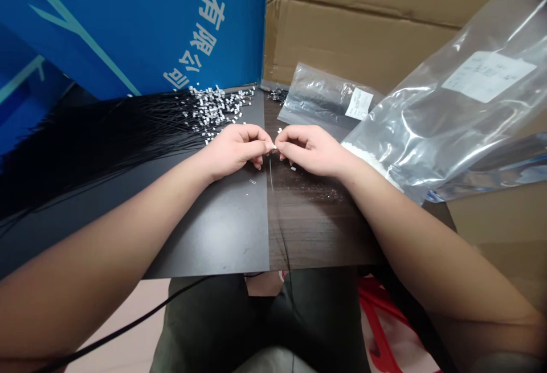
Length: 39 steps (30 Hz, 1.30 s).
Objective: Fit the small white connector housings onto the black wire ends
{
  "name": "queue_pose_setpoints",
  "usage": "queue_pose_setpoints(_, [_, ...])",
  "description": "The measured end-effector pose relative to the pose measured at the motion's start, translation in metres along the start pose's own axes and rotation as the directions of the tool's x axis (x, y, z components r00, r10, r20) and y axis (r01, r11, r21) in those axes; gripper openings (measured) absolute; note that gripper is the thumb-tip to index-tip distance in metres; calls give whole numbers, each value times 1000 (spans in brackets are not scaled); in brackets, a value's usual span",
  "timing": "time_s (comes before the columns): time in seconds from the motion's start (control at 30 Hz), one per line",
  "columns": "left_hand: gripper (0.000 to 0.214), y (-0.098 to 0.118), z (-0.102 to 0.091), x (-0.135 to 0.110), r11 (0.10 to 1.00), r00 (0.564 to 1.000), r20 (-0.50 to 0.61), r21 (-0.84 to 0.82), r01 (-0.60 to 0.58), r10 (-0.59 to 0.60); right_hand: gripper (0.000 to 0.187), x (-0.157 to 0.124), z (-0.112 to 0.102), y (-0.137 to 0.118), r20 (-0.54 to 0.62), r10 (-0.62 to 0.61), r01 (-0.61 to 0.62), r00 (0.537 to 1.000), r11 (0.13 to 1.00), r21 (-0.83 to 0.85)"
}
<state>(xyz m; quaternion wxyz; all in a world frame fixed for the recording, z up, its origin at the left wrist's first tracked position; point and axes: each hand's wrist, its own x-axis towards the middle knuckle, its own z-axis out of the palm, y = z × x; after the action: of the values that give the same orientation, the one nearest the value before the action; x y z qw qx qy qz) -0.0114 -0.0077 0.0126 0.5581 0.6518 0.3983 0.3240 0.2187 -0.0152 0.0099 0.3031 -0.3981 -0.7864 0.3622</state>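
Observation:
My left hand (239,148) and my right hand (314,148) meet over the middle of the table, each in a pinch with thumb against forefinger. Between the touching fingertips shows a small white connector (273,147), mostly covered by them. A thin black wire (282,236) hangs from beneath the fingertips, over the table edge and toward the lap. Which hand grips the wire's end cannot be made out. Just left of my left hand lies a heap of white connectors (217,105) on the ends of many black wires (98,134).
On the right, a large clear bag (461,117) holds small white pieces (371,162). A smaller labelled bag (320,97) lies behind my hands. A blue panel (141,25) and a cardboard box (363,31) stand along the back. Tiny loose bits dot the tabletop (316,230).

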Motion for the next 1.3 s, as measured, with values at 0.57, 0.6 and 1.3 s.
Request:
queue_pose_setpoints(0.57, [10, -1, 2, -1, 990, 998, 29, -128, 52, -49, 12, 3, -2, 2, 4, 8, -8, 1000, 988, 152])
queue_pose_setpoints(0.6, [10, 0, 2, -1, 991, 998, 33, -125, 54, -50, 13, 3, -2, 2, -3, -4, 4, 1000, 990, 138])
queue_pose_setpoints(1.3, [10, 7, 4, -3, 989, 997, -18, 128, -69, 71, 11, 2, -4, -1, -12, 20, -18, 1000, 994, 108])
